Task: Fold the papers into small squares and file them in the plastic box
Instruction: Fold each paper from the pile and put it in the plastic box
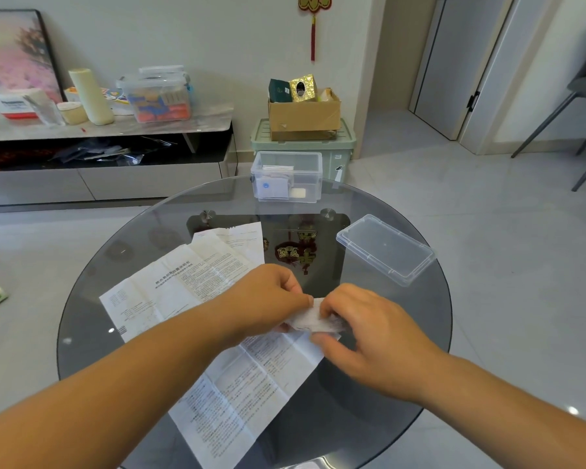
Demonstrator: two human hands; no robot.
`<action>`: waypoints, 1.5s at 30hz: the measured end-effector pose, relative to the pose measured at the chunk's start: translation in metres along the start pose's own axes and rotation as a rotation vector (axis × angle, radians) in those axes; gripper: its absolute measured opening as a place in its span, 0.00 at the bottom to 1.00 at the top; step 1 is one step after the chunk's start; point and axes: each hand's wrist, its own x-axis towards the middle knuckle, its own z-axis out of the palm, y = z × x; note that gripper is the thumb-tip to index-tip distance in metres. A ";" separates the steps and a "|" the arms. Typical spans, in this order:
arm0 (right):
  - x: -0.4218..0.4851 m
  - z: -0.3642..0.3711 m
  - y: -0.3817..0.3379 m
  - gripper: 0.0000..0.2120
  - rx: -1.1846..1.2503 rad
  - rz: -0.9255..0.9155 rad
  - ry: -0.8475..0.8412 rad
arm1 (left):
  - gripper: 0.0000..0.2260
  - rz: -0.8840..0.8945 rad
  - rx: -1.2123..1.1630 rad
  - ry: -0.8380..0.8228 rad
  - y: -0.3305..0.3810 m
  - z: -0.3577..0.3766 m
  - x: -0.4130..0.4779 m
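A small, partly folded white paper (313, 320) is held just above the middle of the round glass table (420, 333). My left hand (268, 299) pinches its left end and my right hand (362, 319) pinches its right end, fingers curled over it. Under the hands lie large unfolded printed sheets (170, 289), creased into rectangles, and one more sheet (247, 390) reaches toward the near edge. The clear plastic box (286, 176) stands open at the table's far edge and holds a few folded papers.
The box's clear lid (384, 248) lies upside down on the table's right side. Beyond the table are a green bin (339, 143) with a cardboard box on it, a low TV cabinet (99, 154) at left and chair legs (555, 123) at right.
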 end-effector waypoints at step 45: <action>0.014 -0.015 0.009 0.16 0.187 0.436 -0.196 | 0.15 0.308 0.607 -0.035 -0.003 0.009 0.012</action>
